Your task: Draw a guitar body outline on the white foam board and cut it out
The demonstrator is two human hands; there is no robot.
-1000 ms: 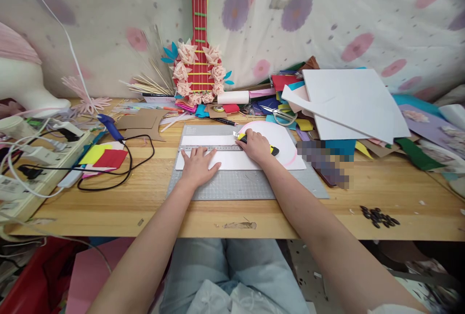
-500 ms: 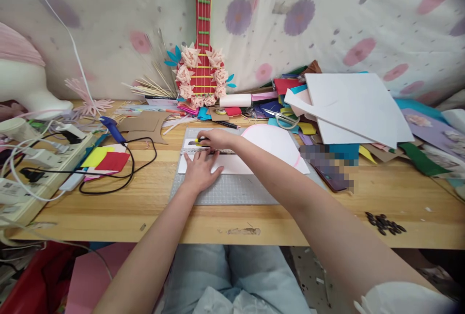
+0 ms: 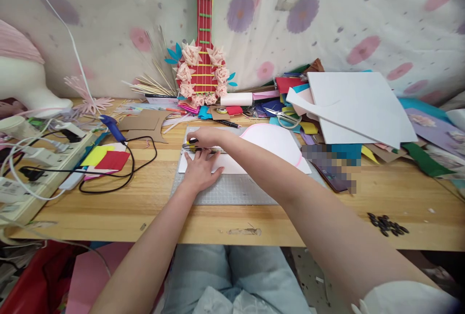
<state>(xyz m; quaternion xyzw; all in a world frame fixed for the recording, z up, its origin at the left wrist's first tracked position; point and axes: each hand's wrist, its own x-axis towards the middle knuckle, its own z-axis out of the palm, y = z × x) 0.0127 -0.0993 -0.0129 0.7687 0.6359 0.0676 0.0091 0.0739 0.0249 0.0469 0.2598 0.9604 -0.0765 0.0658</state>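
A white board [image 3: 234, 164], with a pink curved outline on its right part, lies on a grey gridded cutting mat [image 3: 236, 192]. My left hand [image 3: 199, 171] presses down on it with fingers spread, the fingertips against a ruler [image 3: 218, 149] that is mostly covered. Closed around a yellow and black utility knife [image 3: 189, 147], my right hand [image 3: 204, 135] is just beyond the left fingers, at the ruler's left part. The blade's tip is too small to make out. My right forearm crosses over the board and hides some of it.
A glue gun [image 3: 112, 128] with a black cord and a power strip [image 3: 47, 173] lie left. At the back stands a red flower-trimmed guitar model [image 3: 201, 69]. White sheets [image 3: 356, 110], scissors [image 3: 286, 119] and a phone [image 3: 329, 171] are right, with dark seeds [image 3: 388, 225] near the front edge.
My right hand has slid left with the knife along the ruler, toward the board's left end. My left hand stays in place, and the view has shifted slightly.
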